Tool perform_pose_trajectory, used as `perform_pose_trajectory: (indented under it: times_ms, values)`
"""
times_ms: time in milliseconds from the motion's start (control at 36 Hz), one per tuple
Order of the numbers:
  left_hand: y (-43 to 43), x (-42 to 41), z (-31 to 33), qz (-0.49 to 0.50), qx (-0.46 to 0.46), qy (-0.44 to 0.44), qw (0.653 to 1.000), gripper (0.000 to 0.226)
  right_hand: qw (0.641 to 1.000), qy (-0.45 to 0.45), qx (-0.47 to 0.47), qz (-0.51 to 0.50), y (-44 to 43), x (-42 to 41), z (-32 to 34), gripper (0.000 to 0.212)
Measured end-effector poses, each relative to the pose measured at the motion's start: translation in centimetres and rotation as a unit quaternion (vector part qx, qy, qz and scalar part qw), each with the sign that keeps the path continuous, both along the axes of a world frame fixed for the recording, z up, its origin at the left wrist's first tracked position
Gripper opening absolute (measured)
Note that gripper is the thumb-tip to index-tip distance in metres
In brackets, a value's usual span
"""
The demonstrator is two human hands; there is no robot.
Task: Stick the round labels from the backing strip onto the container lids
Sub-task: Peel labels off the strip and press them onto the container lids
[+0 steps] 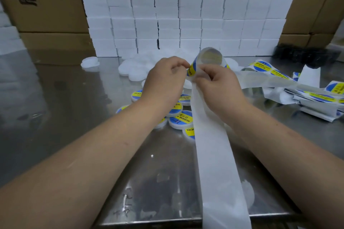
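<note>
Both hands meet above the middle of the steel table. My left hand point(165, 77) pinches the edge of a round blue-and-yellow label point(192, 69) that is partly lifted off the backing strip point(214, 150). My right hand point(217, 87) grips the white strip where it bends over, and the empty strip hangs down toward me. Several white lids with labels point(181, 119) lie below my hands. A pile of bare white lids point(134, 68) sits behind them.
A wall of stacked white boxes point(186, 14) fills the back, with cardboard cartons point(44, 1) on both sides. More label strip with unused labels point(316, 94) lies crumpled at the right. One loose white lid point(90, 62) lies at the left.
</note>
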State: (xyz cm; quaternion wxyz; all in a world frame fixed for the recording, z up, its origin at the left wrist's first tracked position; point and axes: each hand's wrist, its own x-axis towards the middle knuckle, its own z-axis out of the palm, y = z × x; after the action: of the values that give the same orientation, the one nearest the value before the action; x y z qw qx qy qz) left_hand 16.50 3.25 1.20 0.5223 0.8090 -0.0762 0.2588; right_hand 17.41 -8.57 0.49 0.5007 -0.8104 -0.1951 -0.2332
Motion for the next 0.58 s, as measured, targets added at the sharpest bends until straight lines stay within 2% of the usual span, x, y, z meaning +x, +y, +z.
perform_pose_trajectory:
  times_ms: [83,278,389,500,583]
  values:
    - [0.5,-0.1,-0.3,0.021,0.079,-0.028,0.996,0.006,1.000,0.006,0.025,0.012,0.0,-0.1,0.1,0.024]
    - [1.4,-0.3,-0.5,0.063,0.206,-0.072,0.974,0.034,0.995,0.057,0.070,0.030,0.0,-0.4,0.2,0.023]
    - [1.3,-0.4,-0.6,0.081,0.230,-0.088,0.966,0.033,0.992,0.077,0.086,0.043,0.0,-0.6,0.4,0.021]
    - [1.3,-0.4,-0.6,0.094,0.253,-0.101,0.958,0.030,0.995,0.077,0.053,0.043,-0.1,-0.7,0.4,0.014]
    - [1.3,-0.6,-0.5,0.080,0.257,-0.092,0.959,0.028,0.996,0.074,0.029,0.034,-0.1,-0.5,0.2,0.027]
